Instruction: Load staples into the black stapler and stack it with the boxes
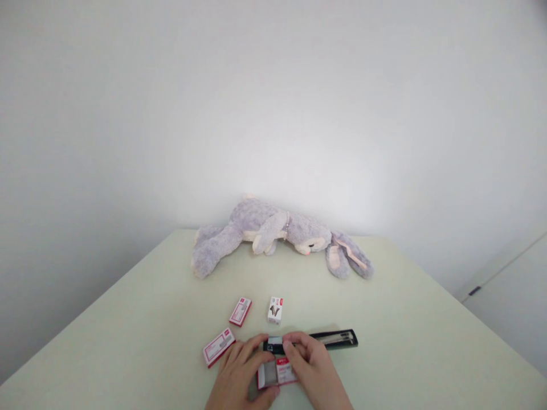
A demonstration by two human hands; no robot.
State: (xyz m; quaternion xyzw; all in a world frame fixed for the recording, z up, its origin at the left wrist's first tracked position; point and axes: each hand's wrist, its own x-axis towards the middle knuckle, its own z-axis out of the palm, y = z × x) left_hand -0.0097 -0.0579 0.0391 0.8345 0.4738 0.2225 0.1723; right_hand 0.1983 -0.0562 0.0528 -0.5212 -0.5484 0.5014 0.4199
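Head view: the red-labelled box (284, 371) lies open.

Four boxes (285, 373) (240, 311) (219, 347) (274, 310), one stapler (334, 340), one rabbit (260, 219)

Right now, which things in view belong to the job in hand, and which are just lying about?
Apparently in use:
left hand
right hand
long black tool
open red-and-white box

Seemingly just lying about:
nearer red-edged box
farther red-edged box
small white box
plush rabbit
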